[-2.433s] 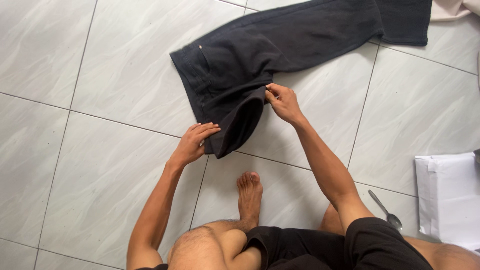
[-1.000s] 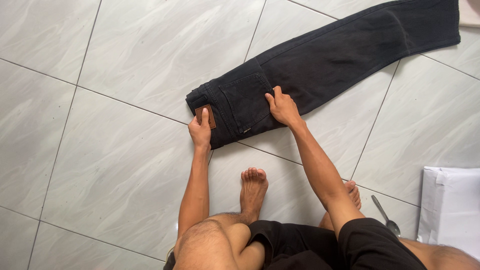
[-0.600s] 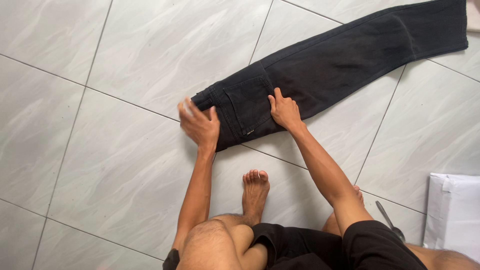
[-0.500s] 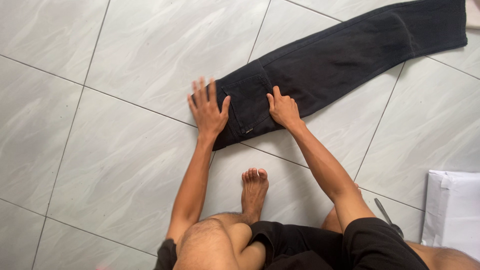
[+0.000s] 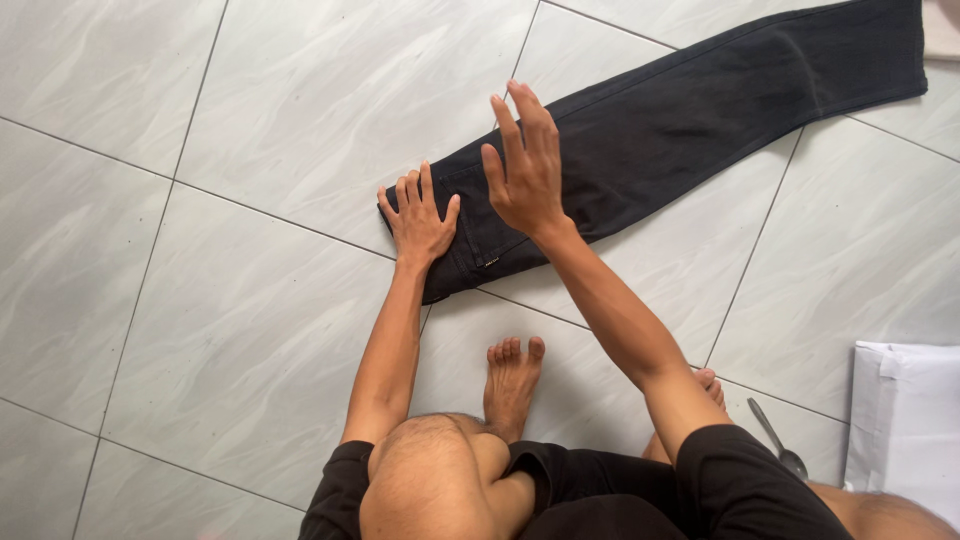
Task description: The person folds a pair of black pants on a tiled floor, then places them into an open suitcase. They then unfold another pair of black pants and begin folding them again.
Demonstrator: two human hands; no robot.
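Observation:
A pair of black jeans [image 5: 700,100], folded lengthwise, lies on the grey tiled floor, legs running to the upper right. My left hand [image 5: 420,215] rests flat with fingers spread on the waistband end, covering it. Raised over the seat of the jeans, my right hand [image 5: 525,165] has its fingers apart and holds nothing. A back pocket shows between the two hands.
My bare foot [image 5: 510,380] rests on the tile below the jeans. A metal spoon [image 5: 775,440] lies on the floor at the lower right, beside a white packet [image 5: 905,420]. A pale cloth corner [image 5: 942,25] shows at the top right.
My left hand let go of the waistband edge and laid itself flat on it. My right hand lifted off the pocket area and now hovers open above the jeans.

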